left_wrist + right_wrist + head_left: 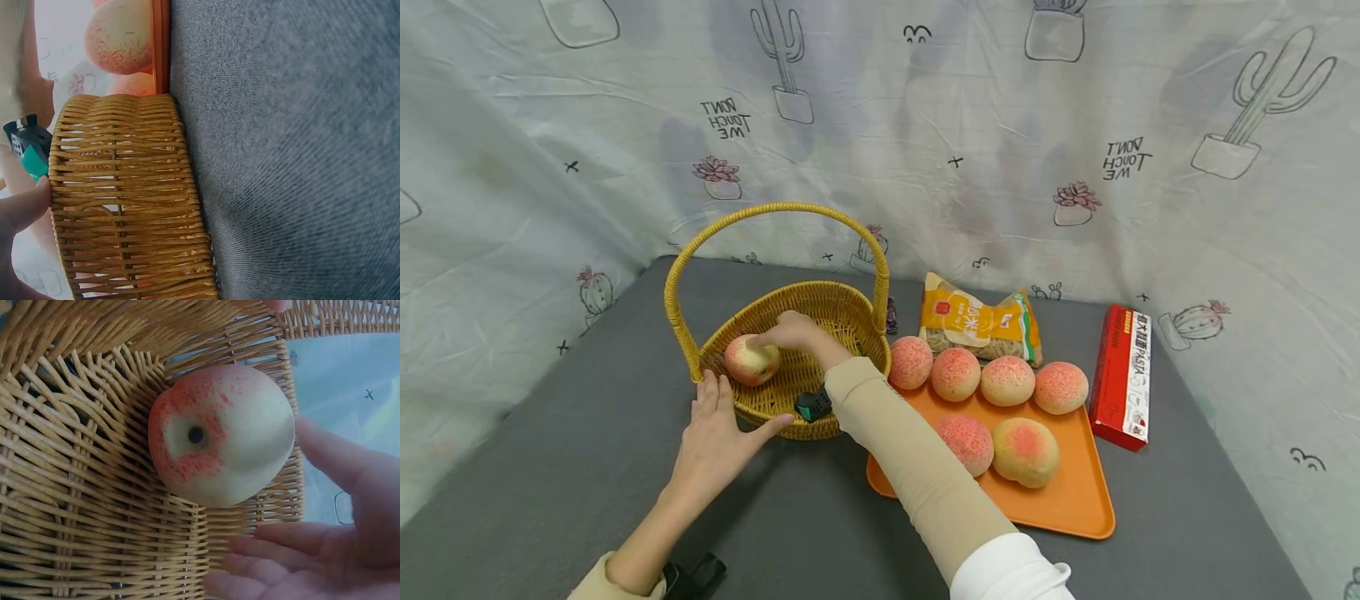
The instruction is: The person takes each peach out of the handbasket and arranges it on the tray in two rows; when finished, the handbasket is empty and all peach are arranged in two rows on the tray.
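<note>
A yellow wicker basket (831,296) with a tall arched handle stands at centre left. Inside, a red-and-cream peach (747,364) lies against its left wall. My right hand (797,333) reaches in from above; in the right wrist view its thumb tip is right at the peach (250,450), while the other fingers stretch out below, apart from the fruit. Outside, my left hand (711,433) rests on the basket's near left rim, fingers straight and thumb spread along the front. The left wrist view shows that thumb (28,203) pressed to the rim.
Right of the basket, an orange tray (1067,508) bears several peaches (1007,381), partly hidden by my right sleeve. Behind it lies a yellow bag of dry food (977,321). A red and white pasta box (1122,375) lies at the right. A printed curtain (880,125) hangs behind the table.
</note>
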The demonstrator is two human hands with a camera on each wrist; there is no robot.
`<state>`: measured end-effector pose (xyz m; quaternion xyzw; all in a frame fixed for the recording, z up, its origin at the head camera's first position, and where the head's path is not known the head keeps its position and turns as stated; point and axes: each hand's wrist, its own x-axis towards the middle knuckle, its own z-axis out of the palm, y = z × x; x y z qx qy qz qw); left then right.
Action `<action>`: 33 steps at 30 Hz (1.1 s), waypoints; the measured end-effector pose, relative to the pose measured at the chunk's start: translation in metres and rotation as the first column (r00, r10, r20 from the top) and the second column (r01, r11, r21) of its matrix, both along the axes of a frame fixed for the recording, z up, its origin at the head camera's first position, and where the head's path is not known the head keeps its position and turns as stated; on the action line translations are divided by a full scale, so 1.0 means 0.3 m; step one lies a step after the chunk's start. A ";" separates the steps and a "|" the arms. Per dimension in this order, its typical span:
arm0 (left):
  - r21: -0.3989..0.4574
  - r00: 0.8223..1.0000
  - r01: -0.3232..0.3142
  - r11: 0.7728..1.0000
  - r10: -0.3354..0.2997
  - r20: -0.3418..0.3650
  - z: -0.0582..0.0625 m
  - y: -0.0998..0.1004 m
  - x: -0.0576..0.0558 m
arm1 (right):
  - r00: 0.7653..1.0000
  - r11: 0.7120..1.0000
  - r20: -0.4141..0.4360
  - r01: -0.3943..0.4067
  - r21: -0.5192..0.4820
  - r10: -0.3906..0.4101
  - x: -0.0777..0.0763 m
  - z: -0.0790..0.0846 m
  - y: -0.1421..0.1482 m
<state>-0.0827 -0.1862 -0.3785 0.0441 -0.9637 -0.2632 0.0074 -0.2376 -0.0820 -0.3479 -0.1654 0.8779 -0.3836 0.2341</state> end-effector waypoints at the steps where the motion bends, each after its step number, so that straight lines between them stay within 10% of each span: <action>1: 0.000 1.000 0.001 1.000 -0.001 -0.002 0.000 0.001 -0.001 | 1.000 1.000 0.014 -0.012 0.014 0.011 0.000 0.000 -0.001; 20: 0.014 1.000 0.000 1.000 -0.001 0.025 0.002 0.001 0.001 | 0.976 0.997 0.208 -0.063 -0.046 0.071 0.014 -0.004 -0.031; 33: 0.020 1.000 -0.013 1.000 0.012 0.027 -0.001 0.000 0.003 | 0.906 0.985 0.419 0.024 -0.170 0.050 0.003 -0.017 -0.045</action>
